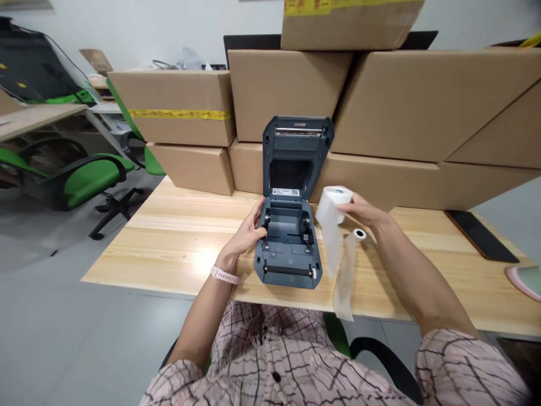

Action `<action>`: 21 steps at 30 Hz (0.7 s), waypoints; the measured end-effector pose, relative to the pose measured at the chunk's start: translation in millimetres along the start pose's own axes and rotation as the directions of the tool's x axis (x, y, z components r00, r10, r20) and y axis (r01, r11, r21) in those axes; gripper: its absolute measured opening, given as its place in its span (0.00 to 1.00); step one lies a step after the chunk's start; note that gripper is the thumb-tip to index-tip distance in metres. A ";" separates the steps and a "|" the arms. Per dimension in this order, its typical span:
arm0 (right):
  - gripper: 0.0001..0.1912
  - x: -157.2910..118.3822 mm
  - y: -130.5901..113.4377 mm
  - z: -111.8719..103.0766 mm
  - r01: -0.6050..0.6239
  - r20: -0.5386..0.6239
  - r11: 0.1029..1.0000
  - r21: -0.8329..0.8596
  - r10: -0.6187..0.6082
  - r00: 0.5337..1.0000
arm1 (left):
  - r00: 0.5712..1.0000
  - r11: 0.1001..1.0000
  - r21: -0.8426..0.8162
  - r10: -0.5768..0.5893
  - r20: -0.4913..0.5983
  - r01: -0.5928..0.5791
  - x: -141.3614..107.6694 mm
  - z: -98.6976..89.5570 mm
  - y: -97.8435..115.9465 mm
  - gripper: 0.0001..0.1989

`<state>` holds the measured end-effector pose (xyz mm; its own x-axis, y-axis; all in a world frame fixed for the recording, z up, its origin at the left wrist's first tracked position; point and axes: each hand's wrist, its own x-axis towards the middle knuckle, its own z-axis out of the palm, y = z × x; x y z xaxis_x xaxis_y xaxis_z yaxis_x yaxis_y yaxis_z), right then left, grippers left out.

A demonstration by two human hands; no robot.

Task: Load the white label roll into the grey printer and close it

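Note:
A dark grey label printer (287, 242) stands on the wooden table with its lid raised and its inner bay showing. My left hand (249, 228) grips the printer's left side, thumb over the edge by the black roll holder. In my right hand (359, 208) is a white label roll (336, 203), held at the printer's right side. A loose strip hangs down from that roll. Just below it, a smaller roll (359, 234) with a dark core lies on the table, its pale strip trailing over the front edge.
Cardboard boxes (287, 84) are stacked along the back of the table (169, 242). A dark phone-like slab (482, 235) lies at the right, near a pink-rimmed object (526, 282). Green office chairs (93, 180) stand to the left.

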<state>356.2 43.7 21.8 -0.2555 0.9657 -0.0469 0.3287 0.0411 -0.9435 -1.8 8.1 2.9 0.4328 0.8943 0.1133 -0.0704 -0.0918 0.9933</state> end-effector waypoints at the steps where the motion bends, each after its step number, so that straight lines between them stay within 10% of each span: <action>1: 0.47 -3.5 -9.3 2.2 0.015 0.005 1.000 0.022 -0.015 1.000 | 1.000 1.000 0.002 0.004 0.000 -0.004 0.1 -0.3 -0.6 0.55; 6: 0.43 -14.1 -88.7 41.5 0.219 0.232 0.952 -0.216 -0.168 0.958 | 1.000 1.000 -0.003 -0.005 0.002 0.005 -0.5 -1.3 -1.2 0.54; 10: 0.29 -6.3 -140.6 89.3 0.358 0.449 0.684 -0.635 -0.050 0.892 | 1.000 0.999 -0.045 -0.008 0.004 0.008 -0.1 -2.3 -2.0 0.57; 14: 0.30 4.4 -146.7 110.1 0.402 0.472 0.550 -0.732 -0.017 0.881 | 1.000 0.998 -0.069 -0.014 0.017 0.015 -0.1 -3.6 -2.9 0.57; 21: 0.35 4.6 -133.1 110.4 0.392 0.533 0.587 -0.708 0.082 0.842 | 1.000 0.998 -0.066 0.005 0.030 -0.003 1.2 -3.3 -5.2 0.57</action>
<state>210.8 14.3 111.0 -0.6732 0.6795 -0.2915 0.7369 0.5841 -0.3403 -3.9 11.1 -2.2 0.4597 0.8801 0.1187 -0.1311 -0.0650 0.9892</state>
